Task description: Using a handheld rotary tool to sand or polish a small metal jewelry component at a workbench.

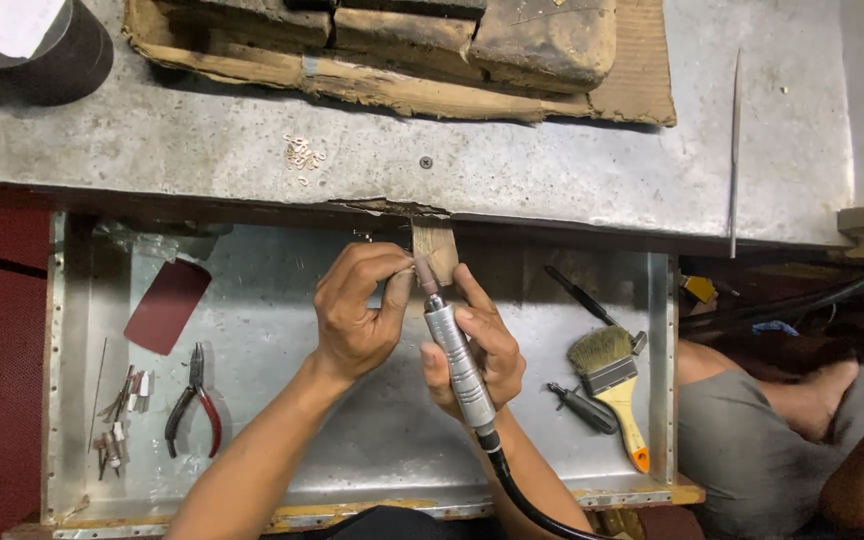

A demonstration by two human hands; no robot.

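My right hand (487, 345) grips a silver rotary handpiece (457, 360) with a black flexible shaft trailing toward me. Its tip points up at a small wooden bench peg (437, 248) that sticks out from the bench edge. My left hand (357, 310) pinches something tiny against the peg beside the tool tip; the piece is too small to make out. Both hands hover over a metal catch tray (272, 330).
In the tray lie red-handled pliers (192, 400), small bits (117, 420), a dark red sandpaper sheet (165, 305), a yellow-handled brush (612, 385) and dark tools (582, 408). Small metal rings (302, 152) and a worn block (432, 40) sit on the bench. Another person's legs (782, 420) are at right.
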